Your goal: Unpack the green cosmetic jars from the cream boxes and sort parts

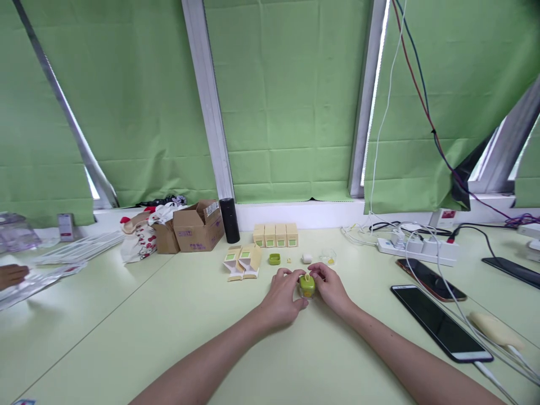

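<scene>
Both my hands meet over a small green case (307,286) resting on the pale green table (169,315). My left hand (282,297) curls round its left side and my right hand (331,287) pinches its right side and top. Just beyond lie a green lid-like piece (274,259), a small white piece (307,258) and a clear bag with something yellow (328,257). A row of several small beige boxes (275,235) stands behind them. Opened, flattened boxes (243,262) lie to the left.
A brown carton (198,226) and a black cylinder (230,220) stand at the back left. Two phones (441,323) (430,279), a power strip (415,247) and cables are at the right. Another person's hand (12,275) rests on plastic bags at far left.
</scene>
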Motion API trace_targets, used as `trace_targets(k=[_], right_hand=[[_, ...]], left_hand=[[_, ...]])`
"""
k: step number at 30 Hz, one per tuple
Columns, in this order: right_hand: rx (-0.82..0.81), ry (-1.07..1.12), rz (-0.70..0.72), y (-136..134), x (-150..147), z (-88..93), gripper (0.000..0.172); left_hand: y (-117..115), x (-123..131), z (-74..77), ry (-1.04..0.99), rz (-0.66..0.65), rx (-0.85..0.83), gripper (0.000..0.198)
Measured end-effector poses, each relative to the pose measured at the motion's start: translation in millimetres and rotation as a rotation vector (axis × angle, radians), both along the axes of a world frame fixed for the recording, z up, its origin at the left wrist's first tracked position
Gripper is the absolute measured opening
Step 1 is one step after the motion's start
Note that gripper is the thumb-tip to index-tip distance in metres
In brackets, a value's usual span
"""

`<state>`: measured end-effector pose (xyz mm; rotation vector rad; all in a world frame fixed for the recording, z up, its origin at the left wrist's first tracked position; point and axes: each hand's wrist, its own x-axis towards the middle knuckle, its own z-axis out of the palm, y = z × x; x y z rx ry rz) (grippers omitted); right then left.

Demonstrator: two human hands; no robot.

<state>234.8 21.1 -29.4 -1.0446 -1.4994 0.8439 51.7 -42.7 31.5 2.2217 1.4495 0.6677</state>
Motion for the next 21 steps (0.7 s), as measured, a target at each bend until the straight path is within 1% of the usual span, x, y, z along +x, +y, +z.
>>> trace_targets(k=[3, 7, 9, 11, 14, 17, 19, 21], right_hand=[[-0.021, -0.006, 0.015, -1.0, -0.5, 0.7, 0.025], [-0.025, 0.002, 0.019, -1.0, 0.1, 1.6, 0.027], [-0.006, 0.01, 0.007, -0.4, 0.7, 1.5, 0.026], [0.008, 0.01, -0.001, -0.2, 1.1, 1.1, 0.026], [0.013, 0.014, 0.005, -2.1, 0.4, 1.8, 0.026], [0.015, 0.04, 0.025, -7.5, -1.7, 5.9, 0.027], [0.008, 0.074, 0.061, -12.2, -3.6, 10.4, 0.031], [-0.008, 0.128, 0.125, -16.9, -6.0, 15.0, 0.037]], left_hand=[[4.6, 0.8, -9.3, -0.068, 0.011, 0.037, 0.054], [10.8, -2.0, -21.5, -0.156, 0.059, 0.038, 0.049], [13.6, -5.5, -26.9, -0.245, 0.065, 0.041, 0.048], [17.4, -9.9, -30.5, -0.375, 0.082, 0.033, 0.047], [24.8, -15.7, -30.4, -0.575, 0.134, 0.018, 0.047], [31.5, -18.6, -25.1, -0.719, 0.165, -0.01, 0.051], [33.7, -19.1, -21.6, -0.777, 0.171, -0.046, 0.056], [33.4, -18.6, -19.3, -0.781, 0.176, -0.066, 0.06]])
